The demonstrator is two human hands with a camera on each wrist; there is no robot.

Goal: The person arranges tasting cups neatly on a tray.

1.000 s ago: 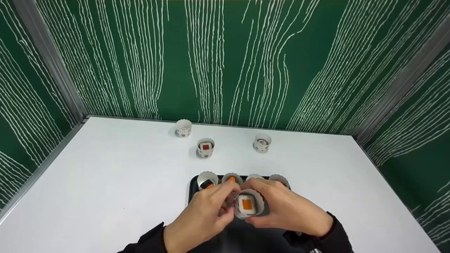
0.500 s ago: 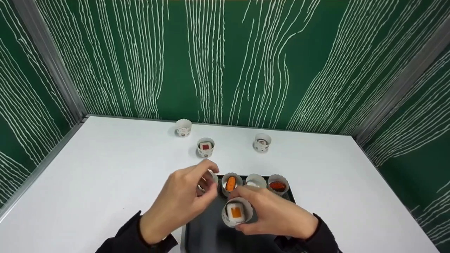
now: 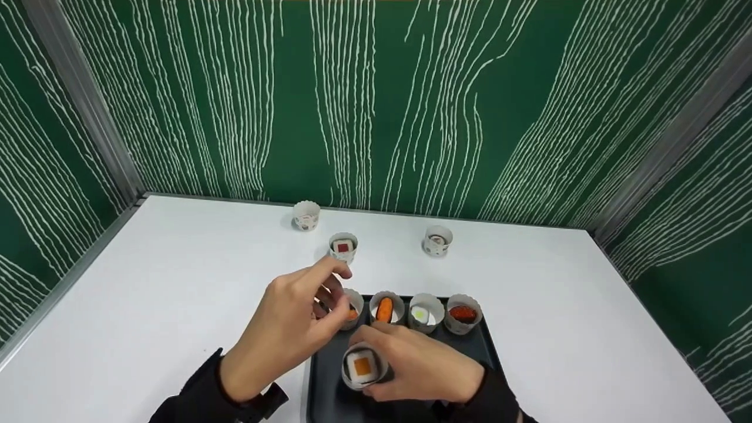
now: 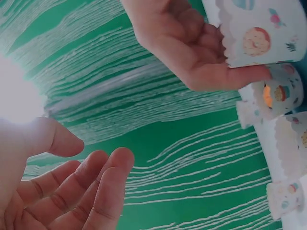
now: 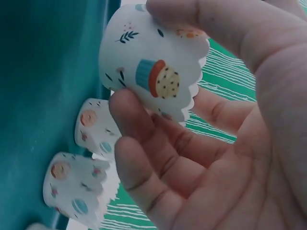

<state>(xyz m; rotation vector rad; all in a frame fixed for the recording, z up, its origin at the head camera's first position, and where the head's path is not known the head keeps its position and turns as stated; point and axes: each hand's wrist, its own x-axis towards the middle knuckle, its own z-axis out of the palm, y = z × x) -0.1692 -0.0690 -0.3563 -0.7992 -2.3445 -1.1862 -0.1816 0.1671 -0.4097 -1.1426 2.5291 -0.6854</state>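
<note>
Fingers of the right hand hold a paper baking cup over the black tray; the left hand curves loosely.

Grips a paper cup of orange-centred sushi in the right hand, over a black tray. Holds the left hand loosely curved, partly hiding the tray's leftmost cup.

White table – on it, a black tray at the near side, and beyond that three paper cups: back-left cup, middle cup, right cup – all apart.
</note>
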